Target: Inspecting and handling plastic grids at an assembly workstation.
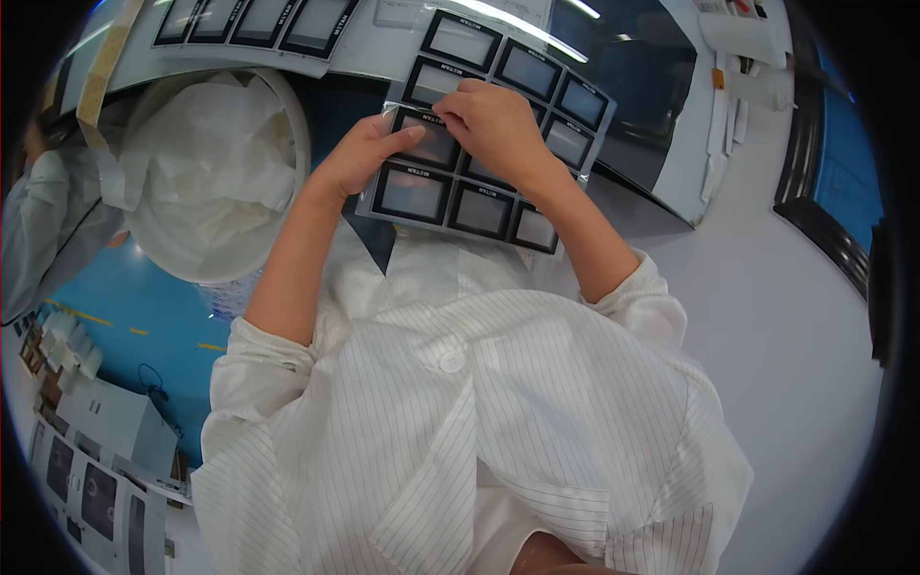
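Note:
A grey sheet (376, 212) carries rows of black-framed rectangular panels with pale, shiny windows. It lies tilted at the table's near edge, partly over my lap. My left hand (362, 153) holds the sheet's left edge, thumb on top over one panel; its other fingers are mostly hidden. My right hand (500, 129) is above the left-middle panels, its fingers pinched together by a panel's upper border. A clear, glinting edge runs between the two hands. Whatever the right fingertips pinch is too small or hidden to make out.
A round white bin (300, 134) full of crumpled translucent film (216, 144) stands at my left. Another panel sheet (259, 53) lies on the table farther left. A dark glossy screen-like surface (623, 86) sits beyond to the right. Another person's sleeve (48, 216) shows at far left.

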`<state>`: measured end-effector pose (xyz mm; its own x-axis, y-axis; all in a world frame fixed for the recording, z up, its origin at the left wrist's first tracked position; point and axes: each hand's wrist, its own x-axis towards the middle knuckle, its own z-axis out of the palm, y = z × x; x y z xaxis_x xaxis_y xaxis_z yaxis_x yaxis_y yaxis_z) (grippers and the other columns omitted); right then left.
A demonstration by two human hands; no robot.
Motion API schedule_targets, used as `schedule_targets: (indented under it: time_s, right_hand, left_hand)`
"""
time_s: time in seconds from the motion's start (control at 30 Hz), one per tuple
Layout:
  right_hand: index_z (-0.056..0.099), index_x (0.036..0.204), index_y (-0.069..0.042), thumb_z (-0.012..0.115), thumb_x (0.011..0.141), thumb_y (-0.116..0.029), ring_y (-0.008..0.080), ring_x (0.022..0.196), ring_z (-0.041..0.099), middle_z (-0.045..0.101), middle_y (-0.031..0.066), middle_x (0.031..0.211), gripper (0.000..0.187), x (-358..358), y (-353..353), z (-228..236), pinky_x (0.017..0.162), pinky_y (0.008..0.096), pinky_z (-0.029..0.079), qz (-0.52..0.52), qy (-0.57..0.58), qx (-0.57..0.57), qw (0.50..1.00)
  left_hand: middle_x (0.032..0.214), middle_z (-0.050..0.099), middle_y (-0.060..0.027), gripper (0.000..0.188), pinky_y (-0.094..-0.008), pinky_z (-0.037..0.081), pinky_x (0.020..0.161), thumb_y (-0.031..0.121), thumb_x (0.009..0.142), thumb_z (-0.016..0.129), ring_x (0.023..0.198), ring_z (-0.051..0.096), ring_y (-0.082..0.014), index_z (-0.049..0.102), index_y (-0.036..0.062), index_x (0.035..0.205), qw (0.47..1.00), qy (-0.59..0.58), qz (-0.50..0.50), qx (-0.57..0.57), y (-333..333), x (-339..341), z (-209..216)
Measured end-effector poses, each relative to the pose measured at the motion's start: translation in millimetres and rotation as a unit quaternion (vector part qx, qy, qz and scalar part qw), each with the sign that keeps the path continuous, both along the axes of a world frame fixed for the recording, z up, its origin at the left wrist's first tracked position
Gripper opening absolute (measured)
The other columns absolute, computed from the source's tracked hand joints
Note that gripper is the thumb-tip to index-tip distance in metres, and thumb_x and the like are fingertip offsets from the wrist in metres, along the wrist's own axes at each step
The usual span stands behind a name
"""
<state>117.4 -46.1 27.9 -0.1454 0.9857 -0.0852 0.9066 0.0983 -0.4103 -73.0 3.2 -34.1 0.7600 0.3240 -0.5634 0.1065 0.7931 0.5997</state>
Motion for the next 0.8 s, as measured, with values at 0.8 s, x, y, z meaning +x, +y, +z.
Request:
schedule_targets:
  time_s: [0.8]
  right_hand:
    - [0.070, 0.086, -0.005, 0.065, 0.078, -0.008, 0.0255, 0.077, 0.061, 0.063, 0.0071, 0.083, 0.010, 64.4, -48.7, 21.5, 0.069, 0.0338, 0.049, -0.036, -0.020, -0.090, 0.995]
  left_hand:
    - [0.094, 0.067, -0.0159, 0.032, -0.0291, 0.054, 0.074, 0.023, 0.090, 0.062, 0.083, 0.065, -0.0185, 0.060, -0.0017, 0.109, 0.999, 0.008, -0.008, 0.045, -0.6, -1.2, -3.0]
